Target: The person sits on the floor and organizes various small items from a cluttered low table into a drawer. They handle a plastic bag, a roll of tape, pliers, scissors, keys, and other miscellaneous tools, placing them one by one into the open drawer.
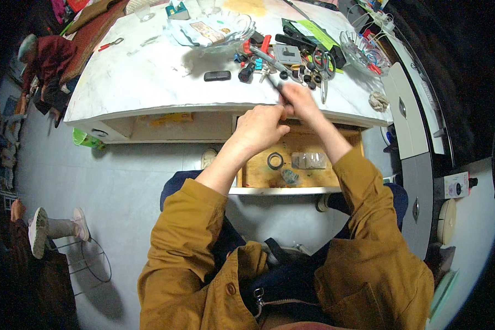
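Open drawer (286, 191) below a cluttered white table (148, 82)

Nearest are my brown sleeves (190, 214), reaching forward over the drawer. Inside it lie a black ring (269, 161), a clear packet (309, 160) and a small grey lump (290, 176), apart from one another. Above its far part is my left hand (261, 129), fingers curled inward; I cannot tell whether they close on anything. My right hand (301, 104) is close against it at the table's front edge, bent and blurred. A dark slim thing (275, 83) slants up and left from its fingertips, toward the clutter; it seems grasped, but the blur leaves me unsure.

Just beyond are small dark caps (312, 86) and scissors (325, 78), blades pointing back toward me. A black oblong case (217, 76) lies to the left. Farther off stands a glass bowl (352, 60) of cables.

With the drawer open beneath, I judge a careless wrist could knock a cap over the edge into it, a loose hold could drop the slim thing, and a sideways swing could meet the scissor blades
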Demonstrator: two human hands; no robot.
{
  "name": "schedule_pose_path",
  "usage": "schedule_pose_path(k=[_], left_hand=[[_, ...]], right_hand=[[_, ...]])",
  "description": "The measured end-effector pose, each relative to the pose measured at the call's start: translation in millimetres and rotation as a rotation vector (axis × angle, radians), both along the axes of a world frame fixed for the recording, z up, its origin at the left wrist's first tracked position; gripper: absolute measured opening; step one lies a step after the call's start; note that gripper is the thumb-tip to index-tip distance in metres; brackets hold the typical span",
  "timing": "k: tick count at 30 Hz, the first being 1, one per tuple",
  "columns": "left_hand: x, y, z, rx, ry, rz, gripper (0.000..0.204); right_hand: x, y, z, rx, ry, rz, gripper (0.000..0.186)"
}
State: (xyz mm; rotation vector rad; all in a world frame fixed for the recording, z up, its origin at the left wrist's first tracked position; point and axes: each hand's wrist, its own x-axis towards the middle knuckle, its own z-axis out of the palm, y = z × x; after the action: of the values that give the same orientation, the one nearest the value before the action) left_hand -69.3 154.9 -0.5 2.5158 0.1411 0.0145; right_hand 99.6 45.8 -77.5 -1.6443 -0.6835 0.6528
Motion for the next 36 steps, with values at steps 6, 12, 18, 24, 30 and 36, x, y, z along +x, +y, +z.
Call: schedule_pose_path(k=[6,12,18,24,30,36], left_hand=[[0,-1,-2,0.044,0.026,0.008,0.028],[5,0,-5,0.042,0.034,0.036,0.03],[7,2,-3,0.091,0.051,0.057,0.028],[10,2,-1,0.083,0.065,0.03,0.027],[12,4,-1,0.072,0.054,0.036,0.03],[13,19,-6,-0.128,-0.043,0.102,0.028]], right_hand=[[-76,-58,-87,-0.338,-0.068,0.034,0.025],[-80,-60,-109,-0.313,-0.291,-0.042,0.021],[-42,-20,-35,-0.259,-0.545,0.033,0.016],[34,44,4,-0.268,-1.049,-0.353,0.015],[69,77,0,-0.446,-1.173,-0.414,0.019],[62,66,12,-0.087,-0.561,-0.439,0.02]])
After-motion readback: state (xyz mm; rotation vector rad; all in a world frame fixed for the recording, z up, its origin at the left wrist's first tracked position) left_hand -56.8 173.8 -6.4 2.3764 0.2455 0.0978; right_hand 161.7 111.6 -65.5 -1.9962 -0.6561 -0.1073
